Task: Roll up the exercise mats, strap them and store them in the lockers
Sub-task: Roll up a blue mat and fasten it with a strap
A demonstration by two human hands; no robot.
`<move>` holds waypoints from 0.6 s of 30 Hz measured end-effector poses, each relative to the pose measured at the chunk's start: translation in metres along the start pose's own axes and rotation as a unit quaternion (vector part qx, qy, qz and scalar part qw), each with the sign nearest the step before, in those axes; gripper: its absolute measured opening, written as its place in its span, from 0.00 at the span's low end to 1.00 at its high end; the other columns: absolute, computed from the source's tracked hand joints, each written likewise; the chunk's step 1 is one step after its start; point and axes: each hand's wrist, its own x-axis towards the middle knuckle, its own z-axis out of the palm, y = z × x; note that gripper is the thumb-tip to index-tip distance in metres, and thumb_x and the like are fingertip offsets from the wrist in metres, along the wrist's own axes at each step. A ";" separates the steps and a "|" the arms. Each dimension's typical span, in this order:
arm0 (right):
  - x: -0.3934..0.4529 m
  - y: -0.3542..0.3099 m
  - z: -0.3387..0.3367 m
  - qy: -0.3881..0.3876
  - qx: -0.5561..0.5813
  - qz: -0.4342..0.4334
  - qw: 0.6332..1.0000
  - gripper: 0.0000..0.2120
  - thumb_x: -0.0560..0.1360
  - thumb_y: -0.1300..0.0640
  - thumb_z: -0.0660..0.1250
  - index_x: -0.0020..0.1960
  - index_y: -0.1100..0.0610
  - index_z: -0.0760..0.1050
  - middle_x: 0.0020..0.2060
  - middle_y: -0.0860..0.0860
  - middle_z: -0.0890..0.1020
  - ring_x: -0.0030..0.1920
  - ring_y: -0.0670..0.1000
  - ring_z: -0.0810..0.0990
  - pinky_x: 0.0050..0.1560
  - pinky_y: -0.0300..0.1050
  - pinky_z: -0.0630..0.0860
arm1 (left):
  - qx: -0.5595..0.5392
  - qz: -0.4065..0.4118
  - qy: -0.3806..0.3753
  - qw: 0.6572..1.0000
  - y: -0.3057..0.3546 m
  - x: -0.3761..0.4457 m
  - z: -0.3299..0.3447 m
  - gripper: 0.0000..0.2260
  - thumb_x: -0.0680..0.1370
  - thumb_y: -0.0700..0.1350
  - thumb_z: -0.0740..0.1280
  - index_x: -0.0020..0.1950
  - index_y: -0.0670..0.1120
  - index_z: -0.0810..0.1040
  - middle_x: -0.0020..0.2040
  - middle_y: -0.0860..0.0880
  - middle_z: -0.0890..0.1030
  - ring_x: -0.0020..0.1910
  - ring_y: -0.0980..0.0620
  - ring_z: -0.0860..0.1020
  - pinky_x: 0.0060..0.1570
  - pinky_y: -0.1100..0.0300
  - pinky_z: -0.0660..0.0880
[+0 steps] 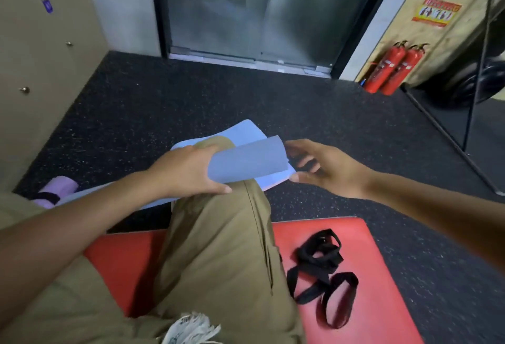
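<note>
On a dark gym floor, left hand (191,171) gripping the rolled end of a blue mat (246,162) over a bent knee, right hand (325,169) loosely spread at the roll's other end, black straps (325,275) lying on a red mat (369,275), rolled purple mat (58,189) strapped near the lockers (32,70).
</note>
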 end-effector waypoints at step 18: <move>-0.008 0.127 0.086 -0.321 -0.160 0.259 0.897 0.25 0.78 0.48 0.71 0.70 0.59 0.71 0.64 0.55 0.79 0.61 0.56 0.79 0.48 0.42 0.74 | 0.017 -0.006 -0.061 0.998 -0.008 0.028 -0.003 0.34 0.67 0.72 0.72 0.67 0.58 0.69 0.39 0.62 0.66 0.44 0.48 0.72 0.41 0.53 0.70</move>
